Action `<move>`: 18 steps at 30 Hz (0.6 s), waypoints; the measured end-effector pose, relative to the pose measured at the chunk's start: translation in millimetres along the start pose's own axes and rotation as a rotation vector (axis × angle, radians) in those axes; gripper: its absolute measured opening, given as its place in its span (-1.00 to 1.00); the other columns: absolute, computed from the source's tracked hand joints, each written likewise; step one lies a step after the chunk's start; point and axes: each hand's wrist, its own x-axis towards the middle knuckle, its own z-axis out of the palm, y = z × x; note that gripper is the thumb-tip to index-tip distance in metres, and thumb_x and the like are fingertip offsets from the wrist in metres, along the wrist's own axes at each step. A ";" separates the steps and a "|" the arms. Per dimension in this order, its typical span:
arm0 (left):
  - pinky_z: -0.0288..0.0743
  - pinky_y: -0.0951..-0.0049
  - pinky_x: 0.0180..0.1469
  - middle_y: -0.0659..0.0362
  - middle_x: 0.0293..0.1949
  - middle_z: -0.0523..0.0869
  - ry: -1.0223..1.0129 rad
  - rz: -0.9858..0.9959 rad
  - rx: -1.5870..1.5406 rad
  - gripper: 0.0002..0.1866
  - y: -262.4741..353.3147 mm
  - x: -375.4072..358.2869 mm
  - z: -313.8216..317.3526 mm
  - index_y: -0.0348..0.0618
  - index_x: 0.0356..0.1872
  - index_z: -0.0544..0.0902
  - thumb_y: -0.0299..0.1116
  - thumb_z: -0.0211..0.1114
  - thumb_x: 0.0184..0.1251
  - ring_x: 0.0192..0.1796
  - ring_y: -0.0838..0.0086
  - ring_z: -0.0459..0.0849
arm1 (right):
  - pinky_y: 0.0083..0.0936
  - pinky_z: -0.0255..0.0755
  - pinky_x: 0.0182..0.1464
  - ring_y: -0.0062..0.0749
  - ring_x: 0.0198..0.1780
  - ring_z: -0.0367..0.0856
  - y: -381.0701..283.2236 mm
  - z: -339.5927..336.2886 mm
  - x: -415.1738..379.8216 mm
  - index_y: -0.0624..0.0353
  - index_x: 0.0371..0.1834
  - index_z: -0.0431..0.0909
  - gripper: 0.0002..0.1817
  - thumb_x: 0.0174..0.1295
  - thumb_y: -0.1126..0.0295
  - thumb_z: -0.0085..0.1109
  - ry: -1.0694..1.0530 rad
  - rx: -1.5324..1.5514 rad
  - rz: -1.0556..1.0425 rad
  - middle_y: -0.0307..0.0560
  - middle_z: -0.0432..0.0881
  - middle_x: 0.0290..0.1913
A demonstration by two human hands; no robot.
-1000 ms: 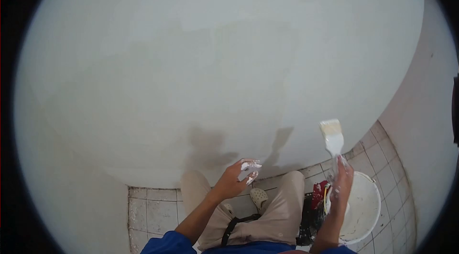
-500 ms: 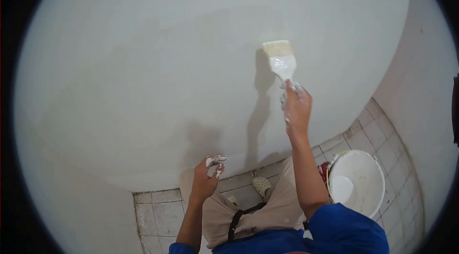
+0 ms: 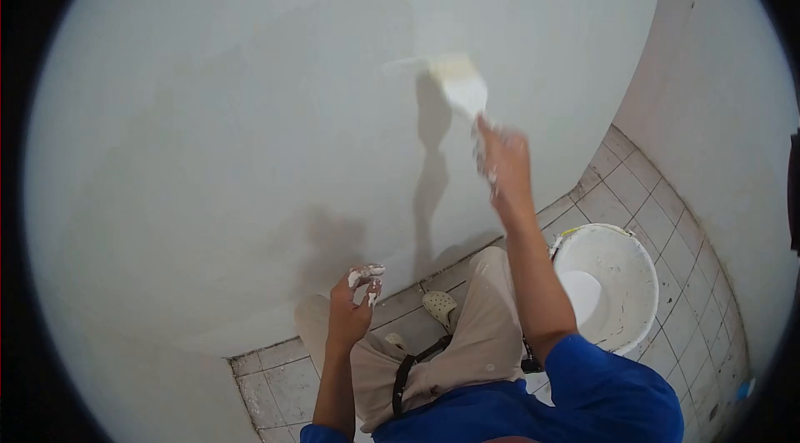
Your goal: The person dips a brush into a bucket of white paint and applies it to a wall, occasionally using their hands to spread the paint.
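A wide, paint-covered brush is gripped by its handle in my right hand. Its bristles touch the pale wall, where a short wet white streak runs off to their left. My left hand, smeared with white paint, hangs low near the wall, its fingers curled apart around a gap with nothing between them. Right of my knees stands a white bucket on the floor, with white paint pooled inside.
Grimy square tiles cover the floor. A second wall rises at the right. My legs are bent below, with a light clog between them. A small blue object lies at the lower right.
My right hand and the brush have moved left and slightly up, and a white streak now shows beside the bristles. The view has shifted; my left hand keeps its pose.
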 end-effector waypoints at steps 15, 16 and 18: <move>0.48 0.44 -0.07 0.07 -0.21 0.67 -0.066 0.056 0.066 -0.78 4.4 15.6 10.7 -0.27 -0.13 0.60 -0.55 0.21 0.18 -0.20 0.35 0.67 | -0.55 0.05 -0.68 -0.59 -0.71 0.25 186.5 -74.0 -55.3 0.15 -0.68 0.46 -0.65 0.15 0.22 0.25 0.128 -0.308 0.628 -0.30 0.34 -0.73; 0.48 0.44 -0.07 0.08 -0.21 0.67 -0.058 0.057 0.052 -0.78 1.1 15.7 9.2 -0.27 -0.13 0.60 -0.55 0.21 0.18 -0.19 0.35 0.67 | -0.55 0.05 -0.68 -0.60 -0.71 0.24 179.5 -71.6 -45.0 0.17 -0.67 0.47 -0.65 0.16 0.21 0.24 0.087 -0.280 0.499 -0.30 0.34 -0.73; 0.48 0.45 -0.07 0.07 -0.22 0.67 -0.049 0.042 0.042 -0.79 -2.9 12.1 7.5 -0.27 -0.13 0.60 -0.55 0.21 0.18 -0.19 0.35 0.67 | -0.52 0.06 -0.68 -0.59 -0.73 0.24 141.8 -57.9 -10.9 0.23 -0.66 0.49 -0.64 0.18 0.21 0.20 0.022 -0.272 0.330 -0.27 0.36 -0.73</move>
